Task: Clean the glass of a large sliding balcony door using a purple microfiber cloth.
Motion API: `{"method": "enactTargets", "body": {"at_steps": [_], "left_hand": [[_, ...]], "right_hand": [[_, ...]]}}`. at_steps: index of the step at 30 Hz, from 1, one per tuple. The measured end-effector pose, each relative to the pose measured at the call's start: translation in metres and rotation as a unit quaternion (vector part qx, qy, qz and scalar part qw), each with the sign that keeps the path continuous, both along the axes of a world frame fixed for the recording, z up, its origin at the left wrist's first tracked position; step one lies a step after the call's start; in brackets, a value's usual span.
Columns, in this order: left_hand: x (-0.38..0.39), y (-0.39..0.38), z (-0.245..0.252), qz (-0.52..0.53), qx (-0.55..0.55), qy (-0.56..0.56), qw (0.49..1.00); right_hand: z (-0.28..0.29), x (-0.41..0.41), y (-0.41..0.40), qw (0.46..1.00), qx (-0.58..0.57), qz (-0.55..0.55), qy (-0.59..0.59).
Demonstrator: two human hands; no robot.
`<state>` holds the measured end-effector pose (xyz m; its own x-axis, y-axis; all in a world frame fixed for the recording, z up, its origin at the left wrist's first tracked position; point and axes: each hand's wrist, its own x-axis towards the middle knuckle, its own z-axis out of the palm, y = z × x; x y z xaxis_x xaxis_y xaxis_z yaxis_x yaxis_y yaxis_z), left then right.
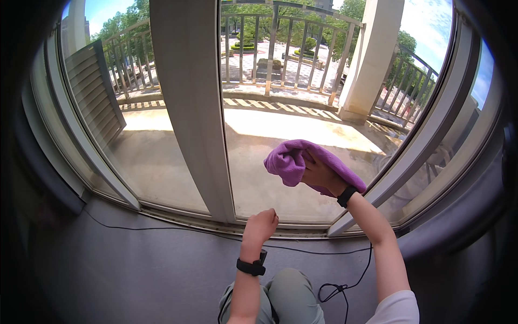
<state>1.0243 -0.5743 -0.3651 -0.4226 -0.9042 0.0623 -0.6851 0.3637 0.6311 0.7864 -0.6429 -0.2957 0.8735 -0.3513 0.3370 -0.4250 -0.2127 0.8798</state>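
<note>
A bunched purple cloth [285, 162] is gripped in my right hand [319, 172], in front of the glass pane [259, 178] of a sliding door. Part of the cloth trails back along the hand to the black wristband [347, 196]. Whether the cloth touches the glass is hard to tell. My left hand [261, 224] is lower and to the left, fingers curled in, with nothing seen in it. It is held above the door's bottom track [299, 233]. Another black band [251, 267] is around my left wrist.
A grey door stile [194, 101] divides the panes. Over the grey floor [141, 267] runs a black cable [174, 228], knotted near my knees [293, 287]. Dark curtains [457, 214] hang at the right. Beyond the glass are a balcony, a metal railing [275, 52] and a louvred panel [95, 93].
</note>
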Motion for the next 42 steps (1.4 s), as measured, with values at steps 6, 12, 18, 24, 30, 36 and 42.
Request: {"method": "enactTargets", "body": {"at_steps": [6, 12, 18, 24, 30, 36, 42], "left_hand": [[0.004, -0.003, -0.006, 0.020, 0.034, -0.012, 0.999], [0.000, -0.002, -0.010, 0.008, 0.012, -0.009, 1.000], [-0.010, -0.003, -0.012, -0.015, 0.018, -0.001, 1.000], [-0.001, -0.004, -0.002, 0.016, 0.041, -0.015, 0.999], [0.009, -0.001, 0.005, 0.031, 0.039, 0.001, 0.999], [0.011, 0.002, 0.011, 0.023, 0.054, 0.012, 0.998], [0.012, -0.001, 0.011, 0.023, 0.047, 0.013, 0.999]], "right_hand": [[0.031, -0.061, 0.041, 0.904, 0.200, -0.011, -0.377], [0.020, -0.127, 0.066, 0.952, -0.075, -0.091, -0.281], [-0.014, -0.143, 0.052, 0.860, -0.128, -0.094, -0.484], [-0.024, -0.138, 0.043, 0.832, -0.149, -0.074, -0.529], [-0.025, -0.114, 0.044, 0.819, -0.152, -0.084, -0.547], [-0.027, -0.106, 0.044, 0.842, -0.100, -0.085, -0.524], [0.011, -0.055, 0.034, 0.907, -0.038, -0.050, -0.416]]}}
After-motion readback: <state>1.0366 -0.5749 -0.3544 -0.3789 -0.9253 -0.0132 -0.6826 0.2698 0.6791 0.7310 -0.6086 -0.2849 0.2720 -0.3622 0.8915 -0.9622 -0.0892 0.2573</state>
